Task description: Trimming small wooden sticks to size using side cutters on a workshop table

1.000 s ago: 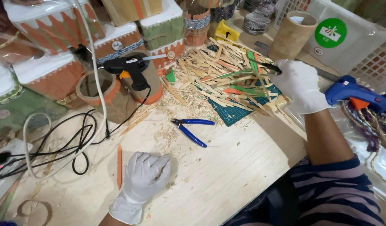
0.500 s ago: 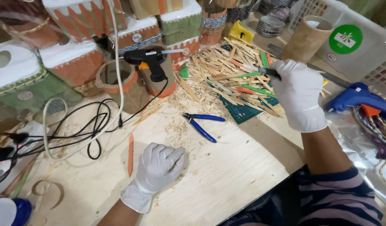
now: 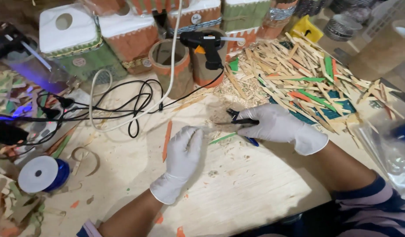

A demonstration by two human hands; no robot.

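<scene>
Both my hands wear white gloves and meet over the wooden tabletop [image 3: 255,193]. My right hand [image 3: 279,125] is closed around blue-handled cutters [image 3: 237,118], whose dark jaws point left. My left hand [image 3: 182,153] pinches the end of a thin pale stick [image 3: 211,128] that runs toward the cutters' jaws. A green stick [image 3: 223,138] lies slanted just below, between the two hands. An orange stick [image 3: 167,140] lies on the table left of my left hand.
A heap of plain and coloured sticks [image 3: 308,74] covers a green cutting mat [image 3: 338,109] at the back right. A black glue gun [image 3: 207,44] rests on cardboard tubes [image 3: 169,66]. Cables [image 3: 123,105], decorated boxes [image 3: 79,44] and a blue ribbon spool [image 3: 40,173] crowd the left.
My right hand left the stick heap and took up the cutters. My left hand lifted from lying flat and now pinches a stick. The view has shifted left.
</scene>
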